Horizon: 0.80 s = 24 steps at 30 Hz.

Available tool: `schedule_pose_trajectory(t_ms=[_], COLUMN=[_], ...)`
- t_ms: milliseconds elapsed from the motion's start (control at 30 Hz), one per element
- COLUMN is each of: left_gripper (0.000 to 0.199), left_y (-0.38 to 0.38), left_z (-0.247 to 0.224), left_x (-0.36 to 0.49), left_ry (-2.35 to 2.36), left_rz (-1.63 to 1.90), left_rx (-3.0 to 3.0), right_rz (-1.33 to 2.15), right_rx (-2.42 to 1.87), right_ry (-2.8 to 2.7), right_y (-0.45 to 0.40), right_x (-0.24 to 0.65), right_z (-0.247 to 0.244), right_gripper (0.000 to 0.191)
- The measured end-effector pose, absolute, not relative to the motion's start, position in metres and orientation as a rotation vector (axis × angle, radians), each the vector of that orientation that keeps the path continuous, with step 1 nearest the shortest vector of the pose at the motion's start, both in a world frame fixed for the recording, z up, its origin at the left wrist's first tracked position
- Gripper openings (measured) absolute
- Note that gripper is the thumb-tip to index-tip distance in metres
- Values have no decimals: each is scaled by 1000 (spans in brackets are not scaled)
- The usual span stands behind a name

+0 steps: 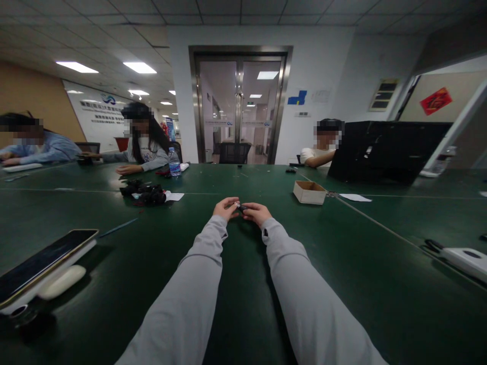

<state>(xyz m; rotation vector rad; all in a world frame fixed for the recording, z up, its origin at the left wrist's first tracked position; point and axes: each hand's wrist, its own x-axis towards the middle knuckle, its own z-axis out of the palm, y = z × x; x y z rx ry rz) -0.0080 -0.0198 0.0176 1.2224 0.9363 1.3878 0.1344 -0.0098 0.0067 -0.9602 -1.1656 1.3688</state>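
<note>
Both of my hands meet above the green table [243, 284], at the far end of my outstretched arms. A small dark object with a shiny metallic end [239, 206] is held between them. My left hand [227, 208] pinches its silvery end, and my right hand [257, 213] has its fingers closed on the dark end. The object is too small to make out what it is. Fingers hide part of it.
An open cardboard box [309, 192] stands right of my hands, near a white paper [355, 197]. Black items [146, 192] and a water bottle [174, 162] are on the left. A phone [45, 263] lies near left. Three people sit across; a black monitor [384, 149] stands right.
</note>
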Motion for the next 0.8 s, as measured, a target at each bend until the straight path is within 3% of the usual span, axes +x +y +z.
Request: schedule_pose_trajectory(t_ms=[367, 567, 800], left_gripper=[31, 29, 27], left_y=[-21, -28, -70], left_z=[14, 9, 57], left_x=[-3, 9, -9], left_ry=[1210, 1231, 1040], left_rz=[1407, 1317, 883], left_rx=[1473, 1602, 1909], right_rz=[1091, 1235, 1360], right_rx=[-1111, -1052, -1022], right_ry=[-1565, -1492, -1492], right_y=[-16, -31, -79], right_x=[133, 134, 173], right_z=[14, 20, 23], right_gripper=[34, 37, 51])
